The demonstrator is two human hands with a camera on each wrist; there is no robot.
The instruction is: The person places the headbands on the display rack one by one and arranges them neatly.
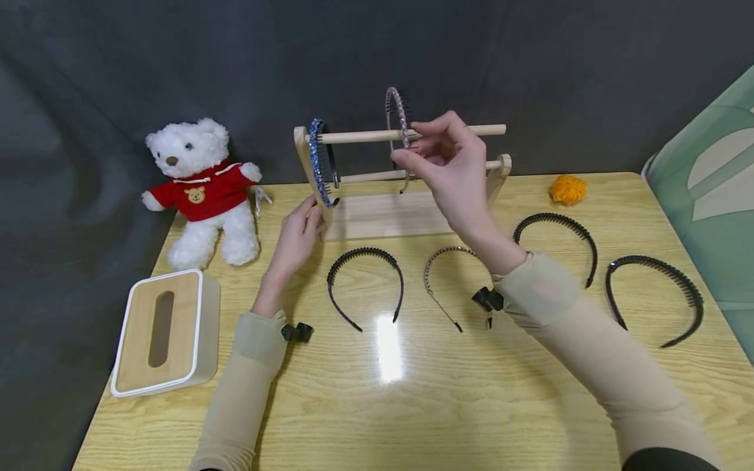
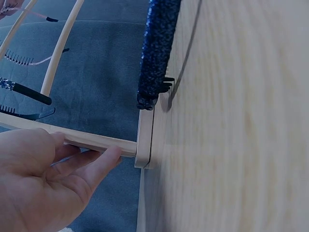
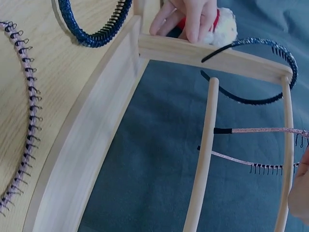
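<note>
A wooden headband rack (image 1: 383, 216) with two horizontal rods stands at the back of the table. My left hand (image 1: 299, 239) holds its left side piece low down, thumb and fingers against the wood (image 2: 96, 141) in the left wrist view. My right hand (image 1: 456, 163) pinches a pink glittery headband (image 1: 396, 108) by its side. That headband straddles the upper rod near its middle, its toothed arch above the rod and both ends hanging down; its ends (image 3: 260, 129) show beside the lower rod. At the rack's left end a blue sequined headband (image 1: 317, 157) hangs on the upper rod.
On the table lie a dark toothed headband (image 1: 365, 250), a pink beaded one (image 1: 427, 281) partly behind my right forearm, and two black ones (image 1: 554, 217) to the right. A white bear (image 1: 206, 196), a tissue box (image 1: 182, 314) and a clip (image 1: 262, 198) are left; an orange fuzzy ball (image 1: 568, 190) is back right.
</note>
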